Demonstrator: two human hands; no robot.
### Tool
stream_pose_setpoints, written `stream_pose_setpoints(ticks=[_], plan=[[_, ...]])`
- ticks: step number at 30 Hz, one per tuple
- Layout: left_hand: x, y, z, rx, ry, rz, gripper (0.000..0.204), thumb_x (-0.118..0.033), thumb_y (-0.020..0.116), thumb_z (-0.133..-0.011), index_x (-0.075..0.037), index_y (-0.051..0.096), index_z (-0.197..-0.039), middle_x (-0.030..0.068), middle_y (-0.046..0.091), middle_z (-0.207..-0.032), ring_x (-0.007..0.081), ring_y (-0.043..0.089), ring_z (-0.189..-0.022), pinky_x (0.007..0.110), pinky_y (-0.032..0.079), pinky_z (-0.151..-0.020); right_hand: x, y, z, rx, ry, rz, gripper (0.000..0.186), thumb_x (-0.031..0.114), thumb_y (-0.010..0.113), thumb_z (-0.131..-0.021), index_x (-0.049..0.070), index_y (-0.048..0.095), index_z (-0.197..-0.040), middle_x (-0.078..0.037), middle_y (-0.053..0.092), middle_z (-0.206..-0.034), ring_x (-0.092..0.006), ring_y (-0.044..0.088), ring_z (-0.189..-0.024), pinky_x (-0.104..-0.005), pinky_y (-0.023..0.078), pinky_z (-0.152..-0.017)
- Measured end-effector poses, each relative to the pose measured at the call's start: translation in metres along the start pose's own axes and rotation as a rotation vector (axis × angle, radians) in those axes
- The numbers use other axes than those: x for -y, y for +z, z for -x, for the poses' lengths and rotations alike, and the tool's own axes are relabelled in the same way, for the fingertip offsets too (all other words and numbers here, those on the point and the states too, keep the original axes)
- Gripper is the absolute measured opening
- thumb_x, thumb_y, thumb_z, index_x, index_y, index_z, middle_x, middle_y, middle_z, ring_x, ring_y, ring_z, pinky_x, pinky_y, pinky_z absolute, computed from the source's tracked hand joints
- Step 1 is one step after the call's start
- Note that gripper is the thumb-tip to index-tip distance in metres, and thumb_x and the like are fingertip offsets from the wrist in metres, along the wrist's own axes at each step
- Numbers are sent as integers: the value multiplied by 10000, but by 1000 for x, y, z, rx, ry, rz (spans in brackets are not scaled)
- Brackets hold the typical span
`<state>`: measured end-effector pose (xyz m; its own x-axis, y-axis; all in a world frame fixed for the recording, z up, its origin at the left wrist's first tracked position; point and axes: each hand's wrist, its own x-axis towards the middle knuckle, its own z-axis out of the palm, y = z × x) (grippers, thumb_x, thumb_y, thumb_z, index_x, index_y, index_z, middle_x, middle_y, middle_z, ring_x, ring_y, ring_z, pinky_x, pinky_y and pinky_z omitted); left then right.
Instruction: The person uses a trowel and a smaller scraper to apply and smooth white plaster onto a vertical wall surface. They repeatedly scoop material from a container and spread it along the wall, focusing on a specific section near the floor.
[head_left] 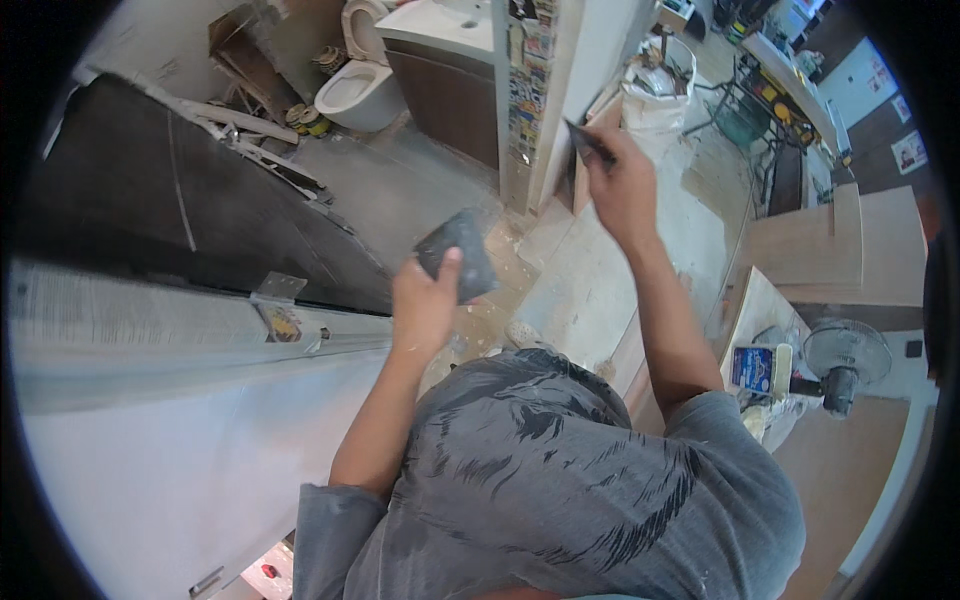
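My left hand (425, 300) grips a dark grey square plate (461, 272), its thumb over the face, in front of my body. Higher and to the right, my right hand (620, 185) is closed on a dark thin-bladed scraper (588, 140), held beside the pale edge of a door frame (556, 90). Just left of that frame, a narrow strip (528, 85) is covered in small coloured scraps. Whether the blade touches the frame I cannot tell.
Left are a dark panel (130, 200) and white doorway edge; behind them a toilet (358, 105) and vanity (442, 105). Right are a filled white sack (655, 100), cluttered bench (770, 70), boards (800, 245), fan (845, 350) and blue-labelled container (753, 368).
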<state>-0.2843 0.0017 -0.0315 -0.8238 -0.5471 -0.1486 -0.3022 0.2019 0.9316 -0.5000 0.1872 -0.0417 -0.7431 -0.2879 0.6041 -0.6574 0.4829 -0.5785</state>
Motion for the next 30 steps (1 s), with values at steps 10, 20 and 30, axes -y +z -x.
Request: stream_pose_setpoints(ticks=[10,20,30], plan=[[27,41,8,68,-520,613,248,-201,694,-977,-41,631,-1157,88,704,-981,197,717,-842,317,570,-541,-121,-24,67,-122,1208,-1179,339,469,682,-991,142,700,-1078,28,672,-896,-96,610,-771,-270,471,-655],[-43,116,1,342,-696,919,220,-243,668,-1008,-34,659,-1073,51,721,-867,118,669,-606,188,503,-411,-48,-11,85,559,1232,-1617,529,528,638,-995,83,639,-1281,-69,696,-1162,-205,669,-1011,-408,540,-902],[-32,97,82,97,-345,869,234,-179,692,-983,-78,633,-1186,40,718,-1083,165,711,-929,322,592,-684,-57,-103,155,76,920,-1363,355,189,692,-984,37,593,-1289,-62,678,-1044,-136,666,-885,-310,557,-753]])
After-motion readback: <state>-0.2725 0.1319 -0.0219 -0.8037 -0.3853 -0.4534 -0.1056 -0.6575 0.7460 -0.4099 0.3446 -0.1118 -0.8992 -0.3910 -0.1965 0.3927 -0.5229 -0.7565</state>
